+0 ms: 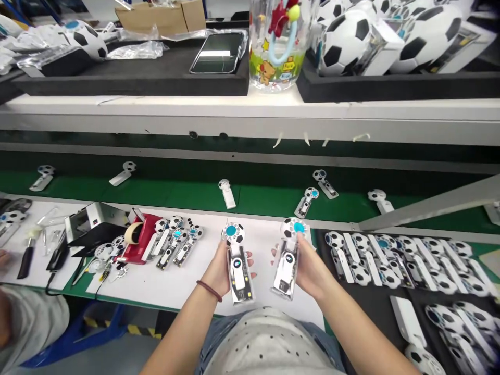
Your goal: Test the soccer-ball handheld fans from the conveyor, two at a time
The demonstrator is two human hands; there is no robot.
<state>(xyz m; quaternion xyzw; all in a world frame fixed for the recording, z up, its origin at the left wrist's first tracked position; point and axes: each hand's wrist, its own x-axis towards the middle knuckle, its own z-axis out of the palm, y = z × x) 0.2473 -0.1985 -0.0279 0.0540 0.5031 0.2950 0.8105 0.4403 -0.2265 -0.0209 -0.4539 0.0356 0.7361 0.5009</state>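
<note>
My left hand, with a dark band at its wrist, is wrapped round a clear and white handheld device that has a football-patterned round head and a small lit round display. A matching device is held in my right hand, tilted slightly, its display lit too. Both devices are upright with blue centres in their heads, held apart over the white work surface. Several similar devices lie to the left of my left hand.
A red tape dispenser and tools stand at left, beside another person's arm. Black trays of devices lie at right. More devices rest on the green belt behind. Above, a shelf holds a clear bottle and a phone.
</note>
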